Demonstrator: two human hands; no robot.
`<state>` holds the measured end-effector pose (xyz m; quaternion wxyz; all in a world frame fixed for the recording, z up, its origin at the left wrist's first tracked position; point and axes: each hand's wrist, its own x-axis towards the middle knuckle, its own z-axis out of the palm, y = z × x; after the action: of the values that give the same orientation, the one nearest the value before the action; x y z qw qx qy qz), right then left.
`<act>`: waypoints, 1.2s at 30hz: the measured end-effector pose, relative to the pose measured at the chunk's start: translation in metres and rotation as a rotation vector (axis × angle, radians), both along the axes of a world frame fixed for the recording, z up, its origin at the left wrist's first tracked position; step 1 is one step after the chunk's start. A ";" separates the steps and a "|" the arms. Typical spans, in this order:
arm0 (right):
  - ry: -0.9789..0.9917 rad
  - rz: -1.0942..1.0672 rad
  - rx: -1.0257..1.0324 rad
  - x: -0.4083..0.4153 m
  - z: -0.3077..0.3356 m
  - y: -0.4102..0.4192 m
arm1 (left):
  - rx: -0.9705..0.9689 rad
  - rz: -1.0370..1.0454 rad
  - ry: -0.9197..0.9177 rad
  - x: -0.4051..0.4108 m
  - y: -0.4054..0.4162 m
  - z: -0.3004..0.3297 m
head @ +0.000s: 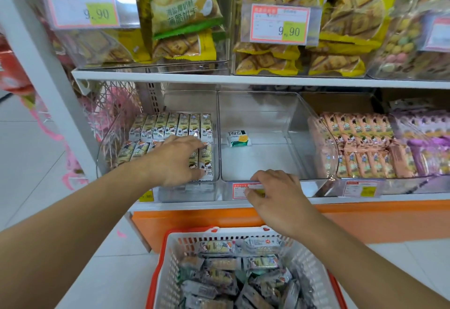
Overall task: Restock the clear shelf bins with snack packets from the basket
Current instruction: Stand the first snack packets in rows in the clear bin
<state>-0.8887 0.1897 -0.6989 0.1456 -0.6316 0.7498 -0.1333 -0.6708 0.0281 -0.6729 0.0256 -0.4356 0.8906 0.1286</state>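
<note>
— Pressing down on the packed rows, the left hand (pixel 179 160) has its fingers spread flat over the snack packets (pixel 170 127) in the left bin (pixel 214 118); nothing is pinched between them.

— And the other one?

— The right hand (pixel 274 193) has its fingers curled over the front lip of the middle bin (pixel 258 106), fingertips close together and hooked on the clear edge by the price tag (pixel 239 190). It carries no packet.

— How far along would you say it is?

— Partway, I judge. The left bin looks close to full, two rows standing on end. The middle bin holds only a single green-and-white packet (pixel 238 139) near its back. The basket (pixel 170 243) on the floor just below the shelf is heaped with packets, so plenty is left to load.

— And the arms?

— Both forearms reach forward and up from the bottom corners, the left stretched into its bin, the right bent at the wrist with the palm facing down over the bin's rim.
</note>
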 end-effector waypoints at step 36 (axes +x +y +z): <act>0.542 0.388 0.903 0.004 -0.157 0.155 | 0.532 0.498 -0.193 0.072 0.221 -0.180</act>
<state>-0.8851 0.3447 -0.8559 0.2256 -0.6443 0.6132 0.3973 -0.5988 0.2487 -0.8525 0.1898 -0.6269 0.6864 0.3160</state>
